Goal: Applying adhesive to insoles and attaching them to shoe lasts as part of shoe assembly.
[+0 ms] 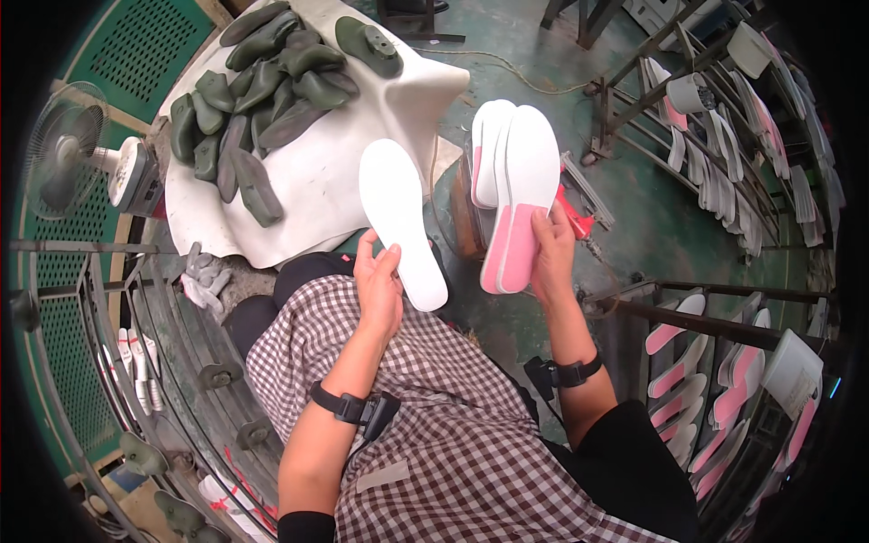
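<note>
My left hand (380, 282) is closed on the edge of a single white insole (396, 204), its plain face turned up and its toe end pointing away from me. To the right, my right hand (553, 246) grips a small stack of white and pink insoles (529, 167) by the pink heel part. More white insoles (489, 136) show just behind and left of that stack, over a brown box-like stand; whether they touch it is hard to tell. The two hands are apart, above my checked apron (434, 389).
Dark green shoe lasts (262, 90) lie heaped on a white sheet (317, 199) at the far left. A fan (68, 149) stands left of it. Racks with pink and white insoles (674, 326) line the right side. A red tool (575, 213) lies beyond my right hand. Metal rails (100, 249) run at left.
</note>
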